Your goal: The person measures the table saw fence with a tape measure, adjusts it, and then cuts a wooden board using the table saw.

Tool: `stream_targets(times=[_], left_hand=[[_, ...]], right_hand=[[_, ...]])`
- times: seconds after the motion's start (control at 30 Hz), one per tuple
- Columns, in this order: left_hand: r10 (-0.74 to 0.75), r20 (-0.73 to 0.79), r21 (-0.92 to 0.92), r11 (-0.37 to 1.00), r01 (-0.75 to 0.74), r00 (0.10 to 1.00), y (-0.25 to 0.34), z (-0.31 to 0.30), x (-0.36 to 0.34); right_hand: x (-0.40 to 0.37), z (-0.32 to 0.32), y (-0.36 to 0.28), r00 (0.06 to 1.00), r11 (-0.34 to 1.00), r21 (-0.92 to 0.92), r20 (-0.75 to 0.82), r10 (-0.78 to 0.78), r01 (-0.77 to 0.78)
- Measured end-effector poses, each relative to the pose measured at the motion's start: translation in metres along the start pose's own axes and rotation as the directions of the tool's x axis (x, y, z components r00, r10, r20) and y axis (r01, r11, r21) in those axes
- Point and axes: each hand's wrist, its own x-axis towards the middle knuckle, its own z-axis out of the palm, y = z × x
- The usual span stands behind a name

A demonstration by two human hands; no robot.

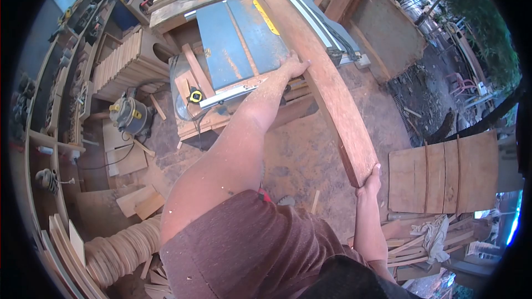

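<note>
A long, thick wooden beam (332,88) lies over the right part of a table saw (224,44), its near end sticking out past the saw's front edge. My left hand (295,66) rests against the beam's left side by the saw's front edge, thumb on the wood and fingers partly spread. At the near end, my right hand (370,181) grips the beam from the side and below, with its thumb up along the edge. Left of the beam, a yellow strip (266,17) runs along the saw top. Sawdust lies on the blue surface.
A tape measure (195,96) sits at the saw's left front. A shop vacuum (131,115) stands on the floor at left, beside stacked curved wood pieces (124,63) and shelves (50,144). Wooden panels (443,174) are at right, above scrap wood and a cloth (435,238).
</note>
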Motion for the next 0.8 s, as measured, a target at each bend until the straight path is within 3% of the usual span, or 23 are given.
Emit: stream_targets(times=[0.2,0.27,0.4,0.6,0.8], left_hand=[[0.003,-0.007,-0.030,1.000,-0.003,1.000,-0.004,0.004,0.004],[0.016,-0.013,-0.039,0.999,-0.016,1.000,-0.005,0.004,0.005],[-0.013,0.000,-0.029,0.999,0.013,1.000,-0.002,0.002,0.003],[-0.029,0.012,-0.090,0.995,0.030,1.000,-0.003,0.004,0.003],[-0.023,0.022,-0.098,0.995,0.025,0.999,-0.004,0.001,0.005]], right_hand=[[0.006,0.018,0.002,0.999,0.999,0.000,-0.029,0.040,-0.040],[0.015,0.021,0.008,0.998,0.998,0.056,0.060,0.027,-0.031],[0.026,0.034,0.012,0.998,0.997,0.060,0.048,0.034,-0.037],[0.001,0.066,-0.002,0.998,0.998,0.036,0.035,0.046,-0.047],[0.025,0.079,0.010,0.990,0.991,0.124,0.138,0.034,-0.052]])
